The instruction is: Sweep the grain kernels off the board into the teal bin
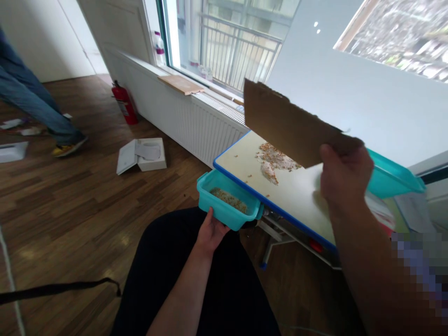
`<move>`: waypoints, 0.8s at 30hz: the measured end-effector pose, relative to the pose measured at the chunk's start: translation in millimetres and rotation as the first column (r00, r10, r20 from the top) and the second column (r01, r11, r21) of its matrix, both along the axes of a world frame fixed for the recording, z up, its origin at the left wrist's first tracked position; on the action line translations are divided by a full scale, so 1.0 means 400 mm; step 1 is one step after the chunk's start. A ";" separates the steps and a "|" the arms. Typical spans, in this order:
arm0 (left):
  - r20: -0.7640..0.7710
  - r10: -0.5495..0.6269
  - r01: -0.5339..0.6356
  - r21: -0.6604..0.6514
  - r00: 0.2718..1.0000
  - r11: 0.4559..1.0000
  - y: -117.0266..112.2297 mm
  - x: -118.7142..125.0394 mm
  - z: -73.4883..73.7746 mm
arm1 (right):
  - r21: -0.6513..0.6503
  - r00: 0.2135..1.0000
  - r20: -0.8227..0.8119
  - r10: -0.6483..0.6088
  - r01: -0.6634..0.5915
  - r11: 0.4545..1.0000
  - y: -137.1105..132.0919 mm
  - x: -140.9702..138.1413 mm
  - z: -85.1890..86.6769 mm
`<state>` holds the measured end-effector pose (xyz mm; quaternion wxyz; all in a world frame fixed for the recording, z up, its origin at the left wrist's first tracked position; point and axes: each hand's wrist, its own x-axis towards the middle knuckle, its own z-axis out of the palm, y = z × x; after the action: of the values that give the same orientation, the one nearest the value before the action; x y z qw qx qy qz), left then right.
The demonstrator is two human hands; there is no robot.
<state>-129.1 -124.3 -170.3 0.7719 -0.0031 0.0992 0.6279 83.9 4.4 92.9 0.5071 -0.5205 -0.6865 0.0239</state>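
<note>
Down low, our lap: dark trousers point(196, 289) fill the near view, knees apart, with the wooden floor point(87, 210) around them.
Left hand: our left hand point(212, 233) grips the turquoise tub point(229, 219), thumb against its outer wall; the other fingers are partly hidden beneath.
Turquoise tub: we hold it above our lap, just beside the table's blue edge; whether the two touch, we cannot tell. Inside lies a layer of mixed grains point(229, 199).
Right hand: our right hand point(345, 177), well apart from the left, is clamped on the right end of the cardboard piece point(283, 123).
Cardboard piece: it is raised over the table, its upper edge ragged.
Table: on its pale top point(238, 163) we see a loose spread of whitish and orange-brown bits point(275, 158), a few strays near the edge. A larger turquoise container point(394, 175) is at the right, beyond our right hand.
White box: an open white box point(152, 161) sits on the floor, near the radiator point(196, 126).
Fire extinguisher: red point(125, 103), upright by the radiator's far end.
Co-worker: a person's jeans-clad leg point(31, 95) and yellow shoe point(68, 148) show at far left.
Window: a wooden board point(180, 84) and a bottle point(159, 49) are by the window point(241, 42), a railing outside.
</note>
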 end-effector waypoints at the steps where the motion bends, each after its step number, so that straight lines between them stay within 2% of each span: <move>1: 0.008 0.000 0.000 0.003 1.000 1.000 0.001 -0.001 0.001 | 0.026 0.972 -0.200 0.127 -0.125 0.992 0.069 -0.033 0.013; 2: 0.016 0.001 -0.002 0.011 1.000 1.000 0.002 -0.003 0.002 | 0.004 0.916 -0.325 0.234 -0.246 0.969 0.136 -0.068 0.022; 5: 0.009 0.010 -0.011 0.053 1.000 0.999 0.004 -0.009 0.004 | -0.063 0.772 -0.536 0.341 -0.439 0.896 0.294 -0.169 0.017; 8: -0.013 0.028 -0.027 0.063 1.000 0.998 0.002 -0.005 0.005 | -0.142 0.670 -0.656 0.348 -0.562 0.815 0.370 -0.227 -0.023; 11: -0.016 0.001 0.000 0.085 1.000 0.996 -0.004 0.009 0.007 | -0.207 0.646 -0.683 0.341 -0.619 0.758 0.386 -0.233 -0.064; 14: -0.026 -0.014 0.017 0.096 1.000 0.995 -0.008 0.019 0.009 | -0.207 0.613 -0.706 0.353 -0.657 0.725 0.380 -0.212 -0.083; 19: -0.030 0.002 -0.002 0.016 1.000 1.000 -0.006 0.006 0.013 | -0.199 0.553 -0.762 0.338 -0.696 0.690 0.365 -0.175 -0.087; 24: -0.024 0.044 -0.043 0.017 0.999 0.999 -0.004 -0.005 0.019 | -0.243 0.572 -0.742 0.350 -0.716 0.655 0.343 -0.149 -0.087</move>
<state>-130.9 -125.7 -162.6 0.7568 0.0086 0.1034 0.6454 24.3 141.7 58.2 0.5122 -0.3516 -0.5660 0.5418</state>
